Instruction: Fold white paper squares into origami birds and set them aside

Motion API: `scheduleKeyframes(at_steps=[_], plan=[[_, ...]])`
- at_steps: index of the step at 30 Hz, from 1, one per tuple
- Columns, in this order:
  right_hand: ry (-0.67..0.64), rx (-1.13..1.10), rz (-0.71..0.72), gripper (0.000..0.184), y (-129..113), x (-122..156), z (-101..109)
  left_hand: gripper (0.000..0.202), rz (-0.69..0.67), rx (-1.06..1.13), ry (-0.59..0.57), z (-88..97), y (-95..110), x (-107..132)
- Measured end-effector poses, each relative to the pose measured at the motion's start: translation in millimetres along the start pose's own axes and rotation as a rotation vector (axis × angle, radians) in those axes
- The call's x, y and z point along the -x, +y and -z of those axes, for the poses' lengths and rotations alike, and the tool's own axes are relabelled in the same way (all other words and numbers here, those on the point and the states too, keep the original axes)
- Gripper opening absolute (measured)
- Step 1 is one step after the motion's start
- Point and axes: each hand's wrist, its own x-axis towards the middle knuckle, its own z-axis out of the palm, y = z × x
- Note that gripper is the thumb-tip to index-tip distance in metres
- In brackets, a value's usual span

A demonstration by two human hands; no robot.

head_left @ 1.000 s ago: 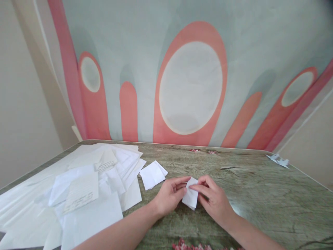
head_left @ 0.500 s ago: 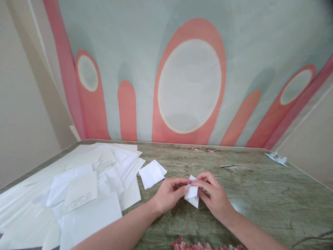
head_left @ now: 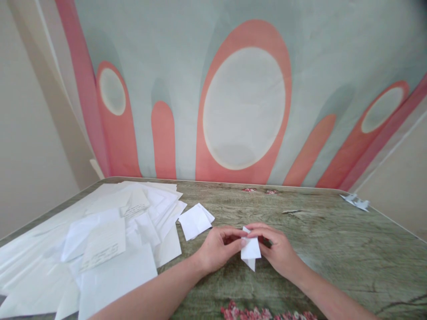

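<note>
Between my hands is a small piece of folded white paper (head_left: 251,250), with a flat squarish flap in front and a pointed corner hanging below it. My left hand (head_left: 220,247) pinches its left edge between thumb and fingers. From the right, my right hand (head_left: 274,244) grips the upper edge, its fingertips close to those of the left. The paper is held just over the wood-patterned table; its upper folds are partly hidden by my fingers. Just left of it lies a short stack of white paper squares (head_left: 195,222).
A spread-out heap of white sheets (head_left: 116,280) covers the table's left side, some bearing lines of writing. Small folded paper pieces (head_left: 355,202) sit at the far right edge. Behind the wood-patterned table (head_left: 347,258) rises a backdrop (head_left: 187,58) with coral shapes.
The front flap of the folded paper has come down and opened wider, now facing me. My right hand's fingers have flattened across the top edge. Both hands stay in nearly the same place.
</note>
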Motion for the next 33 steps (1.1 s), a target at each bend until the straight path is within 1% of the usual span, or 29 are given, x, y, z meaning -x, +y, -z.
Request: scheduleKeyframes(at_steps=[4, 6, 8, 12, 14, 16, 19, 22, 25, 27, 29, 31, 33], plan=[[-0.016, -0.023, -0.025, 0.015, -0.8, -0.7, 1.4, 0.031, -0.028, -0.051, 0.026, -0.2, 3.2, 0.8], [0.003, -0.017, -0.037, 0.015, -0.7, -0.8, 1.8, 0.031, -0.048, -0.045, 0.04, 0.2, 5.9, 1.0], [0.036, -0.002, -0.052, 0.015, -0.2, -0.8, 1.9, 0.032, -0.049, -0.007, 0.025, 1.1, 9.0, 1.5], [0.096, 0.058, -0.063, 0.018, 1.3, -0.9, 0.7, 0.045, -0.021, 0.069, -0.056, 2.5, 13.2, 3.0], [0.121, 0.093, -0.05, 0.018, 1.1, -0.5, -0.5, 0.051, -0.024, 0.056, -0.054, 1.6, 12.4, 3.4], [0.142, 0.116, -0.037, 0.016, -0.7, 0.3, -2.0, 0.051, -0.035, 0.017, -0.014, -0.6, 8.7, 2.9], [0.15, 0.126, -0.013, 0.013, -5.5, 2.1, -4.0, 0.039, -0.053, -0.024, 0.067, -4.4, -1.4, -0.2], [0.144, 0.114, 0.023, 0.01, -9.5, 3.8, -5.5, 0.026, -0.052, 0.002, 0.124, -5.6, -11.2, -4.0], [0.132, 0.107, 0.054, 0.009, -10.2, 5.3, -6.9, 0.02, -0.094, -0.047, 0.195, -3.2, -14.5, -5.4], [0.126, 0.12, 0.051, 0.013, -9.1, 6.4, -8.1, 0.019, -0.154, -0.097, 0.252, -1.1, -12.9, -4.9], [0.154, 0.13, 0.02, 0.022, -7.8, 7.3, -9.4, 0.022, -0.197, -0.108, 0.29, 0.4, -10.3, -4.1], [0.195, 0.123, -0.017, 0.03, -7.4, 7.7, -9.9, 0.025, -0.208, -0.091, 0.303, 0.9, -8.1, -3.3], [0.21, 0.112, -0.018, 0.03, -8.2, 7.5, -9.2, 0.024, -0.201, -0.082, 0.305, 0.8, -6.9, -2.9]])
